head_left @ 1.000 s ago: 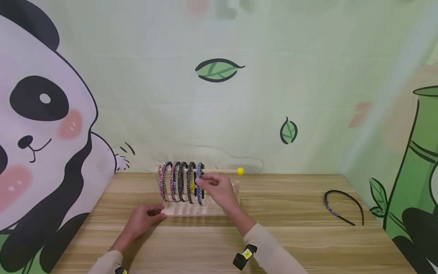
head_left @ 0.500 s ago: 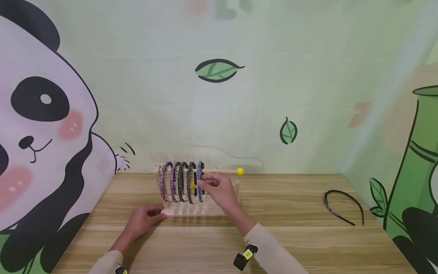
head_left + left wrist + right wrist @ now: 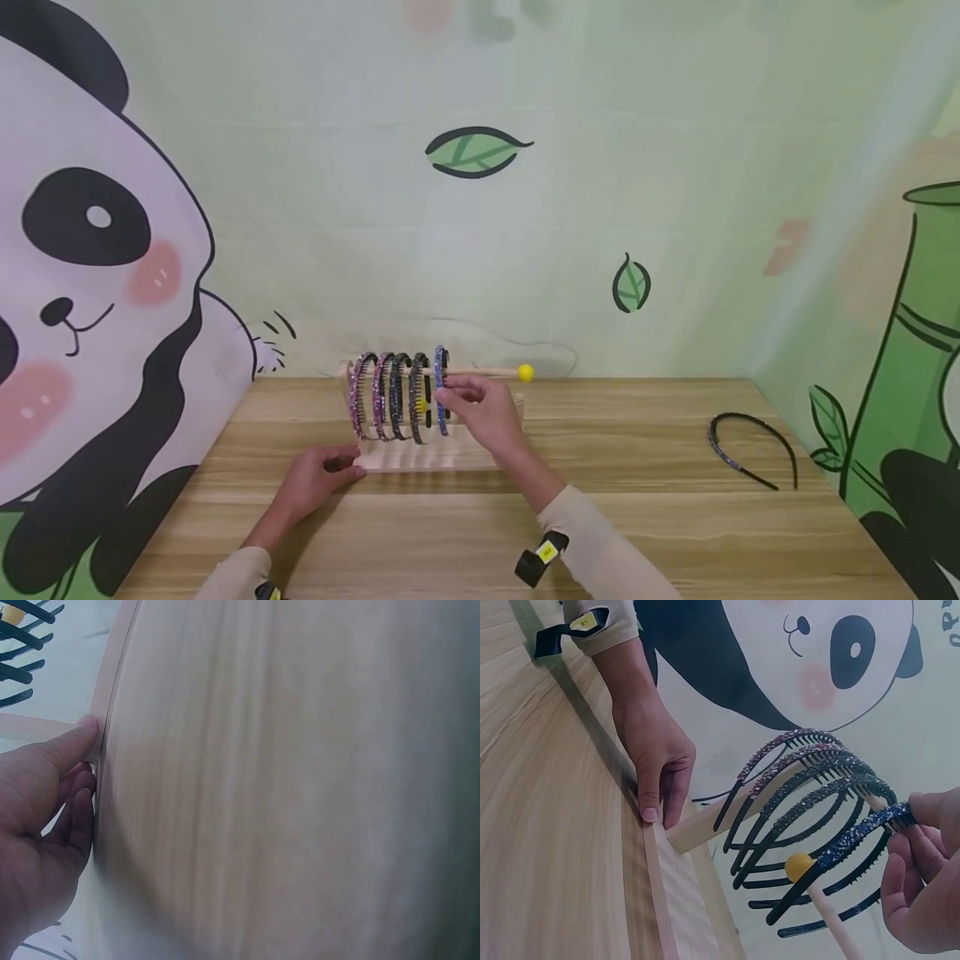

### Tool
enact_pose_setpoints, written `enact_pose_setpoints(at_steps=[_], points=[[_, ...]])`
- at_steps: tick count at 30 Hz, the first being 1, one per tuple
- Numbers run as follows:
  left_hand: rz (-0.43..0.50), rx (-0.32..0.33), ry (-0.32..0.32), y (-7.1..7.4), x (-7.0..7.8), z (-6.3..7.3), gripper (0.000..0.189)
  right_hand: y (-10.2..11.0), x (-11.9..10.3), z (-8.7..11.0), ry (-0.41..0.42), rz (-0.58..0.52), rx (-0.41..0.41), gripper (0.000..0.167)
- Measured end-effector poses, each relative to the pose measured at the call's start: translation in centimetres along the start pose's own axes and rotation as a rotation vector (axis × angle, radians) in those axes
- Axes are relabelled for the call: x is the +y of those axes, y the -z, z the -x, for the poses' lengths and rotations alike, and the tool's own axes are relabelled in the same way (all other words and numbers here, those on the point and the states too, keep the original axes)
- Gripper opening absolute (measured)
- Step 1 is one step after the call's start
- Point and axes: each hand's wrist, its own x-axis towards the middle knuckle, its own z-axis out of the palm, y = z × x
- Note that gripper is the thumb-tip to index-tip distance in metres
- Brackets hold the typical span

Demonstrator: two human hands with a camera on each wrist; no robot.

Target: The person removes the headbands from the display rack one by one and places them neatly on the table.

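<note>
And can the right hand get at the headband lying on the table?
Probably, once the right hand lets go of the blue headband; I see nothing blocking the tabletop toward the lying headband.

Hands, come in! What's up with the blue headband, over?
Right hand pinching blue headband. Left hand holding rack base. Possible snag: yellow ball capping rod.

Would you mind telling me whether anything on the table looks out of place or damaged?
One headband lies alone toward the right side of the table, which looks odd because the other headbands are grouped at the wooden rack. I see no spill or damage.
</note>
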Motion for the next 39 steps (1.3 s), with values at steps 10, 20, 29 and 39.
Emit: enact_pose_setpoints(at_steps=[10,20,29,39], points=[[-0.001,0.001,-0.011,0.0,-0.1,-0.1,0.029,0.5,-0.4,-0.4,0.051,0.02,0.001,0.027],[0.002,0.005,-0.013,-0.1,-0.1,-0.1,0.029,0.9,-1.6,-0.1,0.08,0.038,0.002,0.028],[0.008,0.011,-0.024,-0.1,-0.1,0.0,0.03,1.6,-2.4,0.3,0.09,0.035,0.021,0.027],[0.006,0.016,-0.028,-0.1,0.0,0.0,0.03,3.0,-3.7,0.6,0.125,0.059,0.061,0.026]])
